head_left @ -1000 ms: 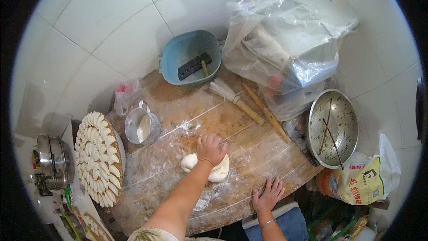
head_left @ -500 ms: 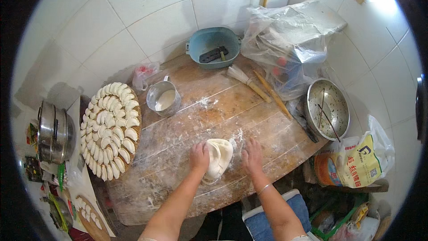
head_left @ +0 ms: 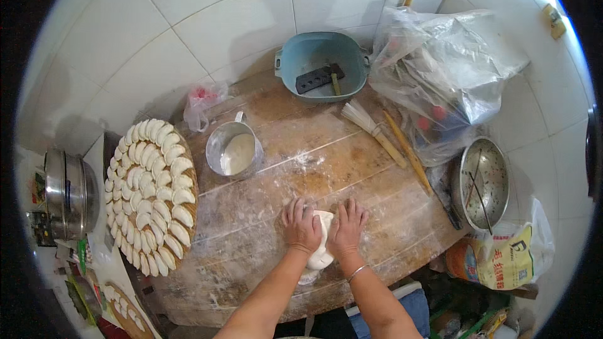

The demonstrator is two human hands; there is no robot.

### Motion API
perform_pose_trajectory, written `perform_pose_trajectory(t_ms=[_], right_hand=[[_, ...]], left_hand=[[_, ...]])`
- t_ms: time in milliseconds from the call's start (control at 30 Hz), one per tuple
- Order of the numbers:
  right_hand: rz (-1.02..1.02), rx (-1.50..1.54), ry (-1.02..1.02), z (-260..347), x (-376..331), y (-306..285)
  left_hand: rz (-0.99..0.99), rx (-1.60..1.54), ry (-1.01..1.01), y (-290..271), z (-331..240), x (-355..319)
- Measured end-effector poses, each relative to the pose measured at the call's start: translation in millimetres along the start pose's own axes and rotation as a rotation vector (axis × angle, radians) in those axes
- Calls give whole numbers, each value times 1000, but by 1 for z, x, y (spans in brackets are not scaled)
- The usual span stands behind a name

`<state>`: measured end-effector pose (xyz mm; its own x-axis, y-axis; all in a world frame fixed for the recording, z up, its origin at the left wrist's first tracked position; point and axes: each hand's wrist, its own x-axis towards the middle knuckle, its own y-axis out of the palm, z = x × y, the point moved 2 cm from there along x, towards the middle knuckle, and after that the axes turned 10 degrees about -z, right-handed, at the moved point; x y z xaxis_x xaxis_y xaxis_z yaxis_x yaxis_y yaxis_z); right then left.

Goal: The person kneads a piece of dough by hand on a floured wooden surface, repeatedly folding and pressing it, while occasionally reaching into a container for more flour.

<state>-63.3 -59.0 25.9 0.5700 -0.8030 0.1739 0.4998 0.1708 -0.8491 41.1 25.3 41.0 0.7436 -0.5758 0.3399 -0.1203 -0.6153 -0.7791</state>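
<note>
1. The dough (head_left: 321, 258) lies between both hands, touching each, its near end showing between the wrists.
2. The left hand (head_left: 303, 226) covers its left side, the right hand (head_left: 347, 229) its right; both have fingers slightly spread, and the palms' undersides are hidden.
3. Even weight through both palm heels should, I judge, stop the dough skidding or flattening lopsidedly.
4. Around the hands, the wooden table (head_left: 358, 157) is streaked with flour.
5. Dumplings (head_left: 147, 198) sit well left of the hands; white tiles (head_left: 232, 22) rise beyond.
</note>
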Motion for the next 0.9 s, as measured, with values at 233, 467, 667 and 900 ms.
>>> perform_pose_trajectory(t_ms=[233, 467, 667, 900], right_hand=[[-63, 90, -53, -1, 44, 6], [-75, 325, -26, 7, 38, -8], [183, 346, 130, 75, -26, -47], [-29, 75, -179, 61, -59, -14]], left_hand=[[-42, -92, 106, 21, 12, 45], [198, 107, 44, 0, 2, 33], [146, -788, -457, -55, 11, -64], [182, -679, -405, -83, 25, -130]])
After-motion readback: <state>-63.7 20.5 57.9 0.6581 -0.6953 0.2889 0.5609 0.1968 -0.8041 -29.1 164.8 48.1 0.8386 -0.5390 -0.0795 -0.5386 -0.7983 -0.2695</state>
